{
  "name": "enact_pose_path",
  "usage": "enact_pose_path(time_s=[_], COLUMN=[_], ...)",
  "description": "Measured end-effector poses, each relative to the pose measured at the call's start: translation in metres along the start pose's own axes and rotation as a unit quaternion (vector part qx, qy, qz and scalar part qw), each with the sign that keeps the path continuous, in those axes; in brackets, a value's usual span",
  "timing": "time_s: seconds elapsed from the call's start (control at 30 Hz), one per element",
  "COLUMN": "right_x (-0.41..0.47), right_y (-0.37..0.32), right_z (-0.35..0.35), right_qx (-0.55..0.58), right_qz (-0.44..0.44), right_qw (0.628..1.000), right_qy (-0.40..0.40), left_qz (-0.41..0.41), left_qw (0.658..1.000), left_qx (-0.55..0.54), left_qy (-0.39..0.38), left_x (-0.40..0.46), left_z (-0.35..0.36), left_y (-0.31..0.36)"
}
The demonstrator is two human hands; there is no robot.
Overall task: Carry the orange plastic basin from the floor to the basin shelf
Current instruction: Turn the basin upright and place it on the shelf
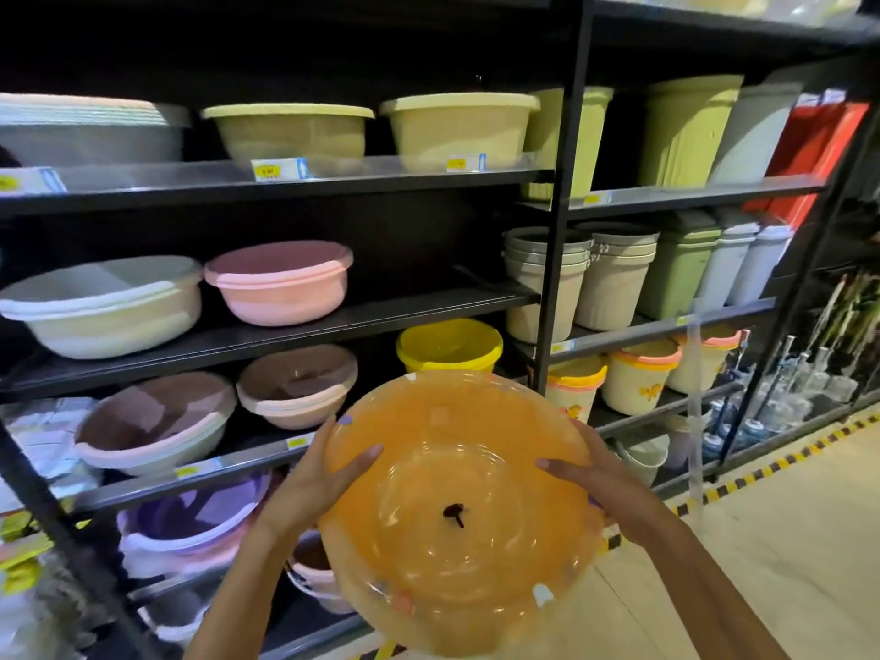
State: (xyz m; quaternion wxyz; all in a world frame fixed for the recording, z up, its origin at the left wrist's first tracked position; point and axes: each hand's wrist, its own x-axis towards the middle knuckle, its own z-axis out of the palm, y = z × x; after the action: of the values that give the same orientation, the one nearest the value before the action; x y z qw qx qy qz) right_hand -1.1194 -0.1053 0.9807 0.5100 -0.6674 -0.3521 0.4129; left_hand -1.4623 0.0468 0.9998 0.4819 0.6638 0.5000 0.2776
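The orange plastic basin (457, 512) is held up in front of me, its open side tilted toward the camera, with a small dark mark at the bottom centre. My left hand (319, 473) grips its left rim, thumb inside. My right hand (595, 473) grips the right rim the same way. The basin hangs in front of the black basin shelf (305, 326), level with the lower tiers, below a yellow bucket (450, 345).
The shelves carry pink (281, 283), white (102, 304), beige (295, 135), brown (297, 385) and purple (190, 521) basins. A vertical black post (555, 259) divides them from buckets and bins at right. The tiled floor (762, 540) with a yellow-black striped edge lies at lower right.
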Motion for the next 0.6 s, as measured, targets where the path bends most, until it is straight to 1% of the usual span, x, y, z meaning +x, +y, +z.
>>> enact_pose_path(time_s=[0.07,0.23,0.3,0.4,0.47,0.6], right_x=[0.016,0.061,0.078,0.100,0.114,0.144], right_y=[-0.020,-0.066,-0.083,-0.104,-0.115,-0.130], right_z=[-0.019,-0.057,-0.069,-0.085,-0.094,-0.103], right_qx=[0.002,-0.003,-0.001,0.006,0.007,0.012], right_qz=[-0.012,-0.061,-0.074,-0.094,-0.111,-0.123], right_qw=[1.000,0.998,0.997,0.995,0.993,0.990], right_qy=[-0.007,-0.002,-0.005,-0.026,-0.048,-0.071], left_qz=[0.002,0.025,0.027,0.053,0.066,0.088], left_qw=[0.999,0.996,0.993,0.985,0.981,0.975], left_qx=[-0.030,-0.034,-0.057,-0.099,-0.125,-0.143], left_qy=[0.023,0.079,0.100,0.133,0.136,0.147], left_x=[0.003,0.017,0.024,0.033,0.041,0.065], left_z=[0.009,0.031,0.040,0.053,0.061,0.069], left_y=[0.028,0.082,0.097,0.121,0.134,0.155])
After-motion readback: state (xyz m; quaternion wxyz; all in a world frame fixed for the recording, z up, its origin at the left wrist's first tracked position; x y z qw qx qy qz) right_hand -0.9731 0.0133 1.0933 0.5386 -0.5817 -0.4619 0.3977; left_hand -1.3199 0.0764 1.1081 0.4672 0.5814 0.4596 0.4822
